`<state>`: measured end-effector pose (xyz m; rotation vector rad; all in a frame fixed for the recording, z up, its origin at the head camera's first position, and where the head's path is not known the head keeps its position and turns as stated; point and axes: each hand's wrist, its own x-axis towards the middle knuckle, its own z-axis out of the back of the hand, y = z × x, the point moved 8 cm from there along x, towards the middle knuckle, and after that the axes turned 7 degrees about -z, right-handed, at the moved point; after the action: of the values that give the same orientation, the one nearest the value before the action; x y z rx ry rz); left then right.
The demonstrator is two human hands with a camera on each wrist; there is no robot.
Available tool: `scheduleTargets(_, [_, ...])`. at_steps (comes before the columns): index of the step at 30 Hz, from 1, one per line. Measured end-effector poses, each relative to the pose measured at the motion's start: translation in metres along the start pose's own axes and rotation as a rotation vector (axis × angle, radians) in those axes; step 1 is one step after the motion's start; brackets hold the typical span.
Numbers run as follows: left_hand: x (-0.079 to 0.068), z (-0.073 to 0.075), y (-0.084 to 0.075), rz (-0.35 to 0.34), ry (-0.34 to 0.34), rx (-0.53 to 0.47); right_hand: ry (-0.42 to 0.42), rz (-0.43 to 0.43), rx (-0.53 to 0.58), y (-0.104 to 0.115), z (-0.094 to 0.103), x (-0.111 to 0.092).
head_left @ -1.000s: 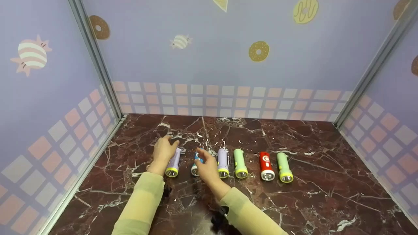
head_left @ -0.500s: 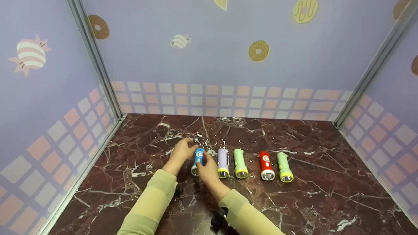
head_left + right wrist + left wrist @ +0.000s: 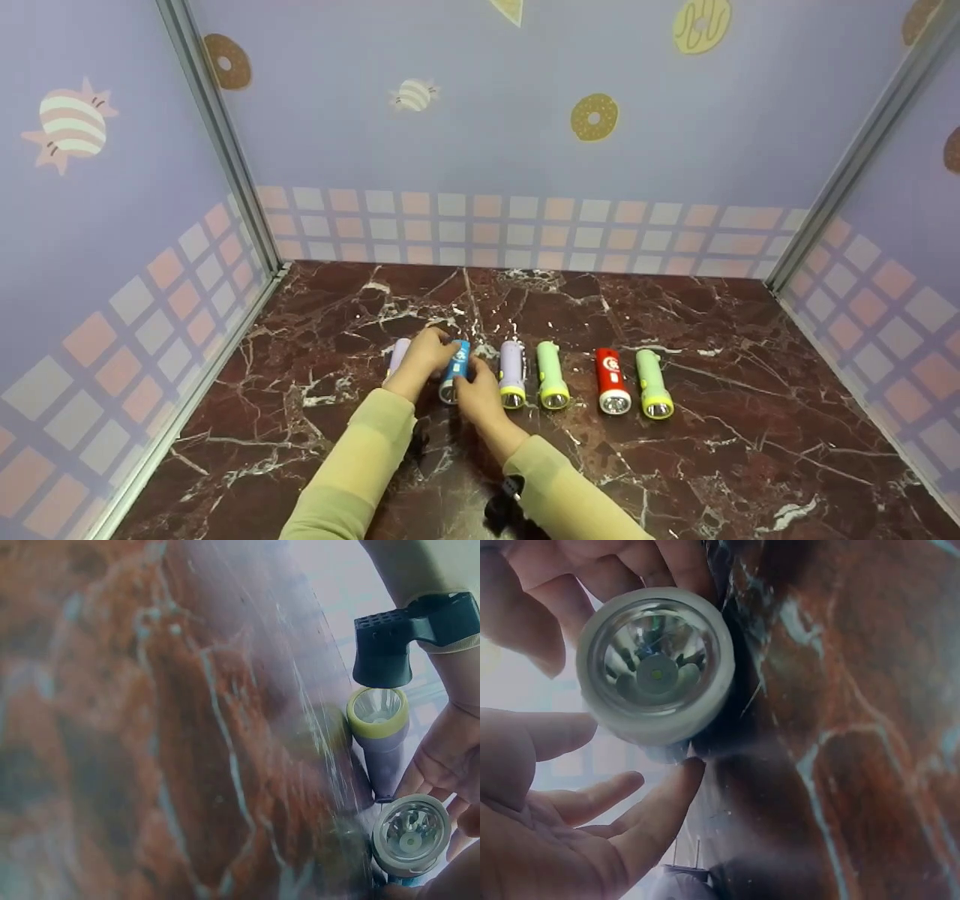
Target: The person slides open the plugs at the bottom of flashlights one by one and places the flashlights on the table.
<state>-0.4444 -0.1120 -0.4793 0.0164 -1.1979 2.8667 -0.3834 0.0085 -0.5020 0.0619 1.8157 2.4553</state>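
One blue flashlight [image 3: 457,375] is laid on the table [image 3: 750,457], lens toward the person [image 3: 356,457], long axis running away, between left hand [image 3: 427,351] and right hand [image 3: 481,395], both loosely spread; firm contact cannot be told.

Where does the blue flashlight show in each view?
Head: blue flashlight lies just left of centre, lower half, between left hand and right hand.
Left wrist: upper left, pale-rimmed lens facing the camera.
Right wrist: lower right, lens also facing the camera.
Shared landmark: veined marble tabletop, in all three.
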Motion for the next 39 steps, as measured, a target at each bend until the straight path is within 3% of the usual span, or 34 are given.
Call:
scheduleTargets(5, [0.001, -0.007, 0.008, 0.069, 0.031, -0.079, 0.025, -0.025, 0.009, -0.002, -0.002, 0.001])
scheduleTargets(16, [0.004, -0.011, 0.013, 0.103, 0.052, -0.114, 0.041, -0.044, 0.016, -0.005, -0.003, 0.003])
scheduleTargets(29, [-0.003, -0.005, 0.014, 0.105, 0.011, -0.202, 0.044, -0.059, 0.043, -0.006, -0.003, 0.001])
scheduleTargets(39, [-0.007, 0.005, 0.007, 0.058, -0.051, -0.261, 0.033, -0.005, 0.082, 0.002, 0.001, -0.002])
